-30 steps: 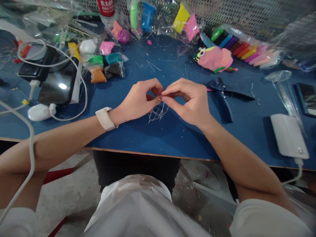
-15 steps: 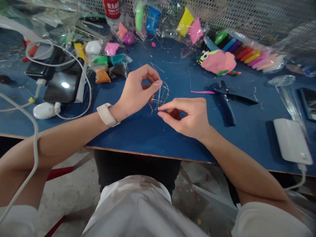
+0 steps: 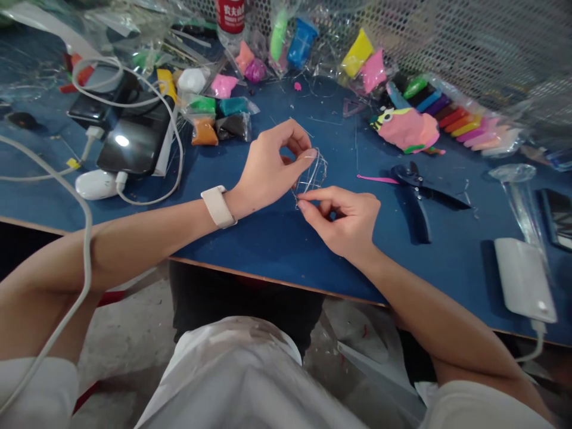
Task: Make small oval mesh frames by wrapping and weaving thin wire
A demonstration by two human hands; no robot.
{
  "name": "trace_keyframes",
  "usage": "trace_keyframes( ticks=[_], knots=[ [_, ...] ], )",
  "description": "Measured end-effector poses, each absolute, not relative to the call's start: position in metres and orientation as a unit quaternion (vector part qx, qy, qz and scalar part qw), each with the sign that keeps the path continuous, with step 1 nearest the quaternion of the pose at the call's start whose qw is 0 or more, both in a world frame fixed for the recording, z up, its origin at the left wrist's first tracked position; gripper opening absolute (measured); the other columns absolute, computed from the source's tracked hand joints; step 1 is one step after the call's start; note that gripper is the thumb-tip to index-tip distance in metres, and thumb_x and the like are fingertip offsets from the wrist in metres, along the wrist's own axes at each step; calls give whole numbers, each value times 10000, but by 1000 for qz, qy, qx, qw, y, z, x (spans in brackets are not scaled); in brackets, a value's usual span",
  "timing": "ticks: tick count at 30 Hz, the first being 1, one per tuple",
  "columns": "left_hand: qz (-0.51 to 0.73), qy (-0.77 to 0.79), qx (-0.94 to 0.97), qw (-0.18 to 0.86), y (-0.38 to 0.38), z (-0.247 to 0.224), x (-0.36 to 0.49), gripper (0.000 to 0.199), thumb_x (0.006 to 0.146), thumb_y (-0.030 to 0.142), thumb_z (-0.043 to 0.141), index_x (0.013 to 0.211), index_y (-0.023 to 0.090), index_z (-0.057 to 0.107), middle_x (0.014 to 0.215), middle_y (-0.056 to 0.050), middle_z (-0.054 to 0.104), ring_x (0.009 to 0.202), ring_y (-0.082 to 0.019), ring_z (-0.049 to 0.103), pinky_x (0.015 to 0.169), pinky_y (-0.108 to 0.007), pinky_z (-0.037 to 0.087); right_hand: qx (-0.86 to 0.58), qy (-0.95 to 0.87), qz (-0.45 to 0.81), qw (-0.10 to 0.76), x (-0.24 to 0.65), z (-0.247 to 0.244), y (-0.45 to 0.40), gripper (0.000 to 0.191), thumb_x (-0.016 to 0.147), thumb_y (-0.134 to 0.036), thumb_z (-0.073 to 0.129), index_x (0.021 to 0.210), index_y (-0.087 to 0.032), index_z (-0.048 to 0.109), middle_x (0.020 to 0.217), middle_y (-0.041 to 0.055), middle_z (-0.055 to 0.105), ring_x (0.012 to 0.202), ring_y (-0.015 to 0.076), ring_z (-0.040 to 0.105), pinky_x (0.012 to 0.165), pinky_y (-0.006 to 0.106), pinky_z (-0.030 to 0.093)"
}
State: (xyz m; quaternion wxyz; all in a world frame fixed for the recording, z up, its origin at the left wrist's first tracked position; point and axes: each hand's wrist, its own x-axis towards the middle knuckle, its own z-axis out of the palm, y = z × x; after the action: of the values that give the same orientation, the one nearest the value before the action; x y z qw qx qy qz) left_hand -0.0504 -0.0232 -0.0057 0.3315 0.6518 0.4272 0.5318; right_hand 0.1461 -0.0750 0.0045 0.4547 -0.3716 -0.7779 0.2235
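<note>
A small wire frame (image 3: 318,174), bent from thin silvery wire into a rounded cage, is held between my two hands over the blue table. My left hand (image 3: 279,158) pinches its upper side between thumb and fingers. At its lower end, my right hand (image 3: 342,217) has thumb and forefinger pressed together on the wire. Part of the frame is hidden behind the left fingers. To the right lie dark-handled pliers (image 3: 415,185) and a thin pink plastic tool (image 3: 376,179). Behind them rests a pink clay fish (image 3: 407,128) with a yellow and black face.
Packets of coloured clay (image 3: 232,116) lie at the back, beside a red-labelled bottle (image 3: 231,15). A phone (image 3: 134,140) and white cables are at left. At right stands a white power bank (image 3: 525,280). Loose wires lie behind my hands. A perforated metal panel (image 3: 429,36) closes the rear.
The view has shifted and tilted a little, so the table's things appear farther right. Both hands keep their pinch on the wire frame; the right fingers have bent slightly more.
</note>
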Motion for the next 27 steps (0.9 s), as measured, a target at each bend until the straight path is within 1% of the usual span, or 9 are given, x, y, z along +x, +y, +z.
trace_keyframes(
  ticks=[2, 4, 9, 12, 15, 19, 21, 25, 27],
  knots=[
    [533, 431, 651, 325, -23, -5, -50, 231, 1100, 379, 809, 990, 254, 648, 1014, -57, 790, 947, -185, 793, 690, -287, 678, -367, -782, 226, 450, 147, 4, -75, 114, 979, -284, 828, 989, -261, 939, 527, -68, 605, 453, 116, 483, 533, 291, 512],
    [536, 433, 648, 325, -23, -4, -50, 216, 1098, 343, 808, 983, 246, 653, 994, -54, 782, 964, -194, 797, 715, -299, 685, -370, -781, 225, 450, 146, 3, -74, 110, 973, -300, 841, 978, -260, 943, 523, -65, 606, 449, 118, 478, 522, 294, 510],
    [541, 428, 644, 331, -24, -3, -49, 197, 1085, 249, 806, 956, 235, 657, 935, -37, 749, 914, -184, 780, 735, -310, 680, -371, -772, 203, 474, 143, -4, -71, 112, 975, -263, 856, 919, -266, 953, 524, -70, 554, 474, 115, 486, 532, 285, 503],
    [543, 428, 644, 329, -25, -3, -48, 194, 1087, 245, 802, 965, 228, 652, 933, -29, 749, 909, -173, 781, 741, -295, 678, -376, -773, 178, 479, 142, -7, -69, 107, 970, -275, 871, 900, -272, 952, 526, -71, 542, 478, 115, 481, 527, 283, 493],
    [541, 430, 646, 324, -25, -2, -48, 188, 1082, 256, 804, 973, 231, 652, 944, -29, 761, 916, -171, 781, 736, -287, 678, -381, -781, 146, 472, 143, -8, -68, 102, 969, -281, 871, 901, -279, 947, 521, -71, 542, 472, 120, 490, 527, 285, 494],
    [539, 430, 645, 329, -26, -1, -48, 188, 1074, 205, 783, 948, 235, 648, 937, -32, 756, 895, -167, 769, 742, -302, 680, -356, -806, 111, 460, 146, -7, -66, 96, 979, -256, 870, 911, -273, 936, 531, -68, 580, 459, 113, 502, 524, 280, 482],
    [539, 430, 645, 330, -25, -1, -49, 217, 1079, 217, 788, 928, 236, 633, 922, -34, 747, 884, -176, 768, 743, -322, 687, -356, -811, 112, 451, 148, -6, -65, 110, 994, -267, 855, 911, -267, 927, 533, -64, 592, 456, 115, 501, 524, 282, 479],
    [525, 427, 659, 330, -21, -5, -53, 301, 1059, 307, 854, 902, 245, 605, 900, -38, 729, 879, -206, 778, 746, -372, 713, -374, -806, 161, 431, 151, -4, -62, 138, 999, -309, 842, 883, -253, 895, 519, -65, 572, 458, 122, 485, 513, 288, 465],
    [519, 424, 663, 333, -18, -7, -55, 303, 1039, 313, 872, 897, 250, 612, 900, -45, 735, 879, -212, 777, 727, -372, 712, -376, -804, 182, 423, 152, -5, -60, 131, 994, -308, 843, 886, -248, 889, 527, -66, 585, 463, 122, 489, 513, 289, 463]
  ],
)
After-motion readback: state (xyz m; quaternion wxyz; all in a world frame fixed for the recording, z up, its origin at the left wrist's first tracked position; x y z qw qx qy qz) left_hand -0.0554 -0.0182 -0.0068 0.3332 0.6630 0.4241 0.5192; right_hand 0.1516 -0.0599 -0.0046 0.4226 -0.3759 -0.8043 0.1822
